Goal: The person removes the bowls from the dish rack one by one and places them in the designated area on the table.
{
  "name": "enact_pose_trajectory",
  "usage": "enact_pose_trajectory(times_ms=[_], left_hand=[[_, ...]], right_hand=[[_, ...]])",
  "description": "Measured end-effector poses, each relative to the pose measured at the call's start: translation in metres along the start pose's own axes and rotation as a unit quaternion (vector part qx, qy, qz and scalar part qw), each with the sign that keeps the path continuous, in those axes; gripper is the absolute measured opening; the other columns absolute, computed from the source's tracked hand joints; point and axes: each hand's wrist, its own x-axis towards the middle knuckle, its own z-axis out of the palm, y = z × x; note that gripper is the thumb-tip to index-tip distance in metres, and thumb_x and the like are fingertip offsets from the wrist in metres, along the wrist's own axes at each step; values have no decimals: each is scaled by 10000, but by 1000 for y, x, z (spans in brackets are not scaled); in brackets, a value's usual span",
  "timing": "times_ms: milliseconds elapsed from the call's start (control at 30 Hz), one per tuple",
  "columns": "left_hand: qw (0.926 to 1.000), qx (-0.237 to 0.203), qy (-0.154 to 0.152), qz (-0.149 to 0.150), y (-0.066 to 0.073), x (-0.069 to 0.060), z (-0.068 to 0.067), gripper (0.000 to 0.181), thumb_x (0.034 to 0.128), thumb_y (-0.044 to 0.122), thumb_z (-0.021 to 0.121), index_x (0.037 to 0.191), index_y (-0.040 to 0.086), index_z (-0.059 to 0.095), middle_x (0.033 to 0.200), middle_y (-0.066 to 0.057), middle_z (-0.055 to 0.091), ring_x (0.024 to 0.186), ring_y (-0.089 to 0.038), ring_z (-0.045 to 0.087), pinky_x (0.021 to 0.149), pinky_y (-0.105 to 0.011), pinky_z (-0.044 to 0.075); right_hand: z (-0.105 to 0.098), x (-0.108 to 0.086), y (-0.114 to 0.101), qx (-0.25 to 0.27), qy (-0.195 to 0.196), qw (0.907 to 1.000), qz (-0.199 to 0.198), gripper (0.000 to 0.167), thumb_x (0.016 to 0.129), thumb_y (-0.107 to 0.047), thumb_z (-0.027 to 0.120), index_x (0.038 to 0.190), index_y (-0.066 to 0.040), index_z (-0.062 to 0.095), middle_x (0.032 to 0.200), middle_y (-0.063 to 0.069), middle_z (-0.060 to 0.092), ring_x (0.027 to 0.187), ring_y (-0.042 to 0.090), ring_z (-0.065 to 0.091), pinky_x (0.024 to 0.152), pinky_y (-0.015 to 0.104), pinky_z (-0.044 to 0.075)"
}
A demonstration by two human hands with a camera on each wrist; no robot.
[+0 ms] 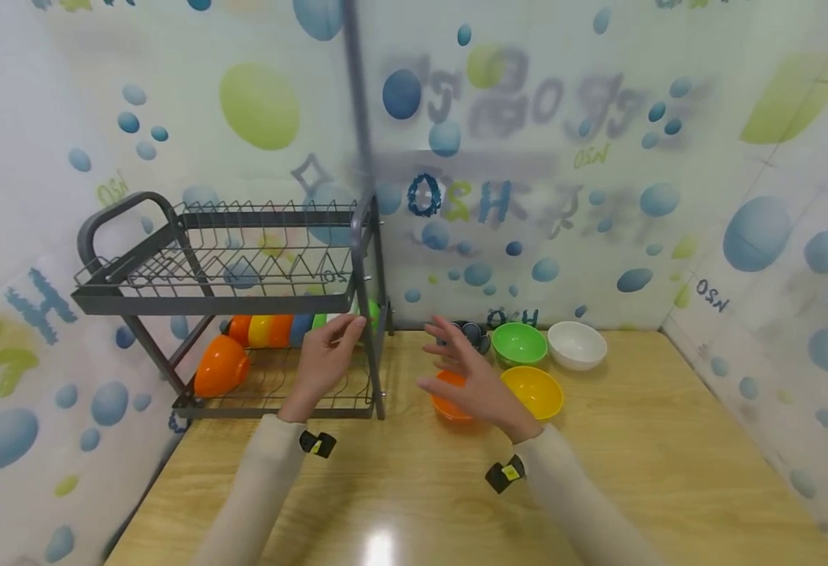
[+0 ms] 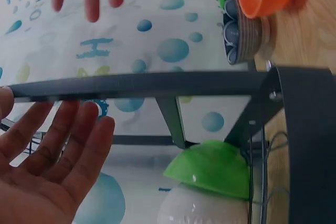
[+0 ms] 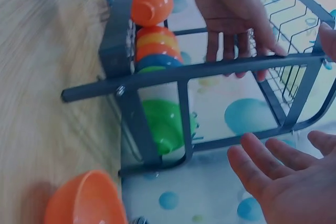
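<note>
A two-tier dark metal dish rack [image 1: 222, 304] stands at the left of the table. My left hand [image 1: 327, 358] holds its right front post, thumb on one side and fingers behind, as the left wrist view shows. My right hand [image 1: 477, 377] is held with fingers spread, right of the rack and in front of an orange bowl [image 1: 451, 409], holding nothing. On the lower tier, an orange bowl [image 1: 221, 368] lies tilted at the left front. Behind it runs a row of bowls on edge, including a green bowl [image 2: 210, 169] and a white bowl [image 2: 202, 205].
Right of the rack, a yellow bowl [image 1: 535, 393], a green bowl [image 1: 520, 343] and a white bowl [image 1: 576, 346] sit upright on the wooden table [image 1: 633, 440]. A dark striped container [image 2: 249, 40] with rounded items stands by the back wall. Patterned sheets enclose the table.
</note>
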Motion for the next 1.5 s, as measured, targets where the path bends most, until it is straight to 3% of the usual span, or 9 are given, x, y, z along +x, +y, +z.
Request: enact_pose_trajectory(times_ms=[333, 467, 633, 700, 867, 967, 1133, 1333, 1500], left_hand=[[9935, 1080, 310, 163, -19, -5, -40, 382, 1047, 356, 600, 1277, 65, 688, 1264, -162, 691, 1139, -364, 662, 974, -572, 557], [9882, 1454, 439, 184, -29, -4, -61, 447, 1047, 369, 594, 1409, 107, 601, 1405, -188, 606, 1293, -414, 569, 1059, -626, 482], [9811, 1844, 583, -103, -41, -6, -85, 532, 1036, 463, 576, 1487, 185, 532, 1449, -183, 547, 1315, -414, 484, 1038, -666, 432], [9785, 1956, 641, -142, -44, -8, -93, 521, 1036, 466, 573, 1487, 211, 526, 1405, -185, 551, 1283, -413, 462, 981, -647, 429], [9686, 2362, 755, -170, -50, -10, -114, 580, 1050, 432, 559, 1568, 210, 420, 1519, -213, 458, 1382, -470, 371, 1070, -704, 362], [9608, 2627, 747, -482, -54, -14, -126, 661, 1050, 487, 528, 1582, 123, 380, 1582, -249, 368, 1434, -505, 299, 1117, -747, 302], [9518, 2850, 791, -815, -62, -21, -141, 726, 1050, 505, 518, 1504, -53, 415, 1539, -344, 362, 1419, -564, 275, 1100, -774, 282], [9499, 2769, 774, -1228, -69, -26, -153, 740, 1051, 506, 511, 1565, -2, 354, 1598, -346, 299, 1456, -592, 224, 1118, -797, 223], [9397, 2946, 771, -1554, -77, -30, -159, 715, 1065, 460, 500, 1558, -36, 345, 1509, -382, 388, 1361, -582, 347, 1094, -751, 306]], right_hand=[[19, 37, -19, 129, -84, 9999, 15, 805, 980, -363, 708, 1595, -462, 198, 1640, -112, 344, 1463, 226, 462, 1212, 484, 389], [26, 50, -25, 192, -92, 9998, 5, 776, 974, -403, 706, 1589, -451, 235, 1628, -104, 370, 1452, 225, 472, 1208, 503, 389], [33, 65, -30, 320, -112, 9994, 68, 753, 981, -420, 691, 1595, -419, 254, 1632, -42, 394, 1458, 278, 464, 1204, 521, 389], [35, 71, -31, 338, -48, 9994, 88, 746, 988, -415, 683, 1605, -379, 266, 1619, -21, 422, 1449, 281, 477, 1199, 511, 399], [39, 81, -34, 281, 174, 9994, -32, 699, 1007, -350, 670, 1609, -245, 330, 1540, 26, 528, 1404, 260, 530, 1189, 474, 421], [42, 85, -36, 184, 287, 9993, -151, 605, 1018, -306, 660, 1568, -244, 417, 1471, 45, 595, 1363, 225, 570, 1174, 446, 444], [47, 90, -38, -113, 520, 9985, -95, 439, 1024, -303, 648, 1452, -243, 571, 1367, 28, 679, 1263, 170, 646, 1112, 398, 507], [48, 93, -40, -354, 763, 9964, 73, 342, 1018, -271, 661, 1343, -165, 661, 1293, 32, 723, 1153, 178, 705, 1041, 363, 557], [46, 95, -40, -539, 844, 9950, 13, 311, 1011, -263, 671, 1299, -147, 687, 1247, 47, 741, 1105, 186, 724, 983, 343, 586]])
